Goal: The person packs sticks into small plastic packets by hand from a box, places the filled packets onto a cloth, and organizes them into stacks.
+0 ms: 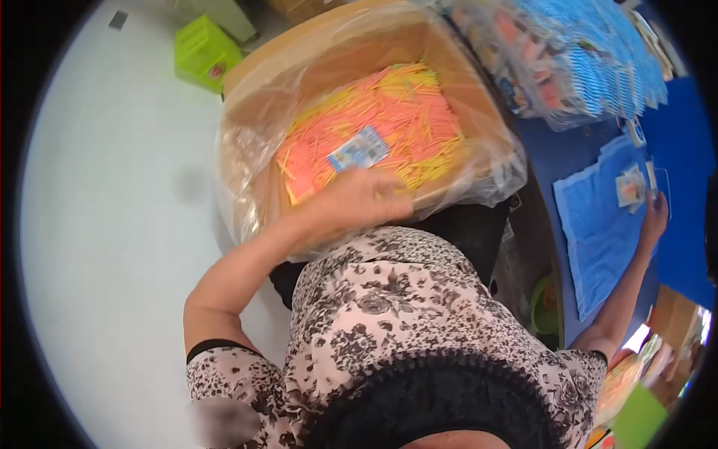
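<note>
Over the near edge of the box (344, 56), the left hand (366, 200) is hanging palm-down, as far as its blurring outline is showing, fingers pointing rightward and seeming loosely bent; nothing is showing in them, but whether they are gripping something I cannot tell. Just past the knuckles the packet (359, 149) is lying flat on the sticks (404, 105), forward and a little left of those fingertips, closer to the back of the hand than to its tips. Its long axis is slanting from near-left to far-right, so the fingers are pointing away from it rather than lining up with it; whether hand and packet are touching is not coming clear. Pink and yellow sticks are spreading all around it, and clear liner (497, 178) is draping over the box's rim. Left hand is plainly the nearer one. Well apart, at far right, the right hand (656, 215) is reaching out across the table (540, 142), its fingertips ending just beside a second packet (630, 187) on the blue towel (587, 224); gripping or only resting, I cannot tell. Farther forward, between box and right hand, a pile (598, 71) of similar-looking blue-striped packs is standing on the table.
</note>
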A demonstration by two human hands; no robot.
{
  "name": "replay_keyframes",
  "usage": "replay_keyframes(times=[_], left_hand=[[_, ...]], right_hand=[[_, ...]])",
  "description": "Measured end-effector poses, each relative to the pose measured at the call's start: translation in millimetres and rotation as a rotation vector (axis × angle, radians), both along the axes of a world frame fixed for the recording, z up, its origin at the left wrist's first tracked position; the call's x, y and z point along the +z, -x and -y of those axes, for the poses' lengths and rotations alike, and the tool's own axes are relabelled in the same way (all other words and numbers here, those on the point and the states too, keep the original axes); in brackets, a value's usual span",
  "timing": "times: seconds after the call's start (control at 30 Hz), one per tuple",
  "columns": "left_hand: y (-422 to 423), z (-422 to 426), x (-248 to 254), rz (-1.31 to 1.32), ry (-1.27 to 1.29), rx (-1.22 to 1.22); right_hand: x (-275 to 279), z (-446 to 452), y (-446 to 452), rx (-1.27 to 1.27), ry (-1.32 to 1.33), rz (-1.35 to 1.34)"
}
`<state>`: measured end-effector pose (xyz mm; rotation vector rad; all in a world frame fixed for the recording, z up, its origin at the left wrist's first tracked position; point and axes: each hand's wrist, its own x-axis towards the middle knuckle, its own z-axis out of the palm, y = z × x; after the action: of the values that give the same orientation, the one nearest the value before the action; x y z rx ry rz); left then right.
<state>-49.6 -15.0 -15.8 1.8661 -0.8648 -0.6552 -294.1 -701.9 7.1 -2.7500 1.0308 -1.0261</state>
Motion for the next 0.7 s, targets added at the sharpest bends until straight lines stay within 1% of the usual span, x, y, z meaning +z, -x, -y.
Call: replay_keyframes(times=[0.03,0.07,0.1,0.13,0.17,0.23,0.27,0.33,0.37,0.43,0.5,0.53,0.6,0.67,0.7], left_hand=[[-14.3,-1.4,-1.6,-0.161,-0.037,0.131],[-31.1,-2.1,-3.8,-0.32,-0.07,0.257],[-47.6,-5.3,-14.7,0.003,-0.22,0.248],[-61.7,-8.3,-30.7,0.327,-0.368,0.233],[-70.2,-8.0,-45.3,0.32,-0.365,0.245],[-80.2,-2.0,-69.2,0.665,-0.648,0.201],[-83.9,1.3,-74.1,0.667,-0.644,0.208],[-87.7,9.7,-84.1,0.583,-0.752,0.269],[-87.6,13.3,-85.9,0.536,-0.804,0.299],[-84.3,16.2,-86.8,0.496,-0.798,0.306],[-85.0,18.9,-84.4,0.435,-0.79,0.313],[-86.4,20.0,-84.1,0.431,-0.782,0.321],[-88.0,20.0,-84.7,0.478,-0.776,0.304],[-87.9,15.6,-78.8,0.499,-0.771,0.305],[-83.5,16.2,-72.9,0.552,-0.793,0.278]], right_hand=[[12.3,-25.8,-5.6,0.021,-0.001,-0.008],[28.0,-78.6,-18.1,0.071,-0.019,0.166],[37.9,-128.5,-30.8,0.116,-0.036,0.341],[40.2,-164.3,-42.9,0.129,-0.033,0.336],[40.7,-197.6,-53.3,0.25,0.029,0.276],[39.5,-263.3,-72.2,0.505,0.199,0.143],[39.8,-293.5,-83.8,0.637,0.309,0.071],[48.2,-346.7,-103.8,0.891,0.225,0.027],[49.9,-366.4,-111.1,0.946,0.183,0.046],[51.3,-391.6,-123.0,1.011,0.142,0.056],[53.8,-405.2,-138.9,1.153,0.07,0.031],[57.3,-411.6,-148.0,1.159,0.078,0.026],[62.7,-424.2,-168.3,1.26,-0.008,-0.058],[62.3,-438.9,-194.8,1.303,-0.027,-0.083],[51.3,-435.9,-208.8,1.347,-0.067,-0.084]])
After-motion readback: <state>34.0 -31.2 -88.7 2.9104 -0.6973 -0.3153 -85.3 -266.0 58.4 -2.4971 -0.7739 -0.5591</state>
